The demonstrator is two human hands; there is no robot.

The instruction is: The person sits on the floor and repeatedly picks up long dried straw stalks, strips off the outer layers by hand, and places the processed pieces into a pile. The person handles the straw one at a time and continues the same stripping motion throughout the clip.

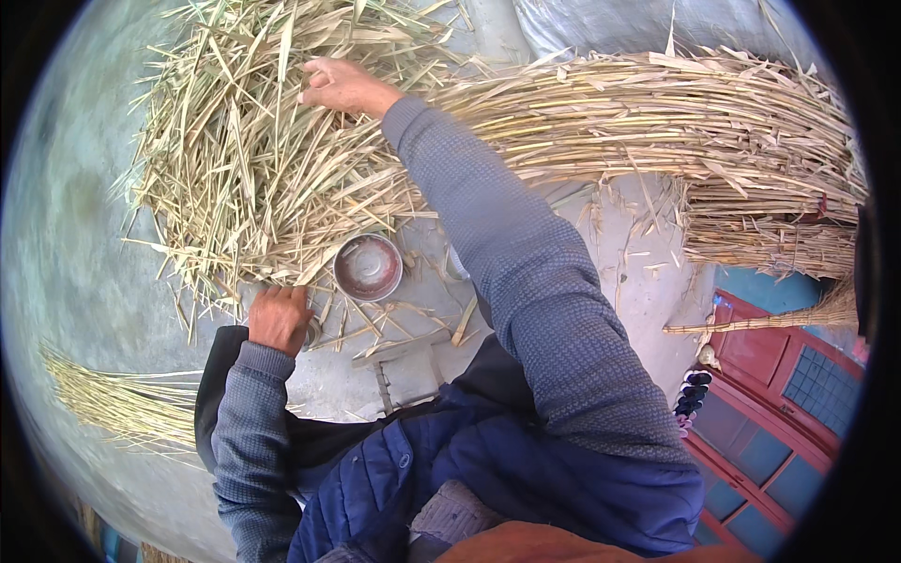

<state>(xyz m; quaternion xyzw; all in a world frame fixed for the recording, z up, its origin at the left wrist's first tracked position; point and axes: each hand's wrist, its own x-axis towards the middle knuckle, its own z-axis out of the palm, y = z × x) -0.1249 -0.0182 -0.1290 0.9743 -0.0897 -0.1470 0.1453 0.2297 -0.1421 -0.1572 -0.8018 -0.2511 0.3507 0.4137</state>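
Note:
My right hand (349, 86) reaches over a big loose heap of dry straw and leaf strips (235, 141), its fingers apart and bent, with nothing plainly between them. My left hand (279, 319) is closed at the near edge of that heap. Its fingertips are hidden, so what it grips cannot be made out; a small greyish object (313, 330) shows beside it. Between the two arms, a round metal bowl (368, 267) with a reddish-brown inside sits on the ground next to the straw.
A long bundle of dry stalks (648, 117) stretches to the right, above shorter stacked bundles (770, 230). A silvery sheet (648, 23) lies behind them. Thin stalks (117, 399) lie at the left. A stick broom (779, 319) and a red-framed door (770, 403) are at right.

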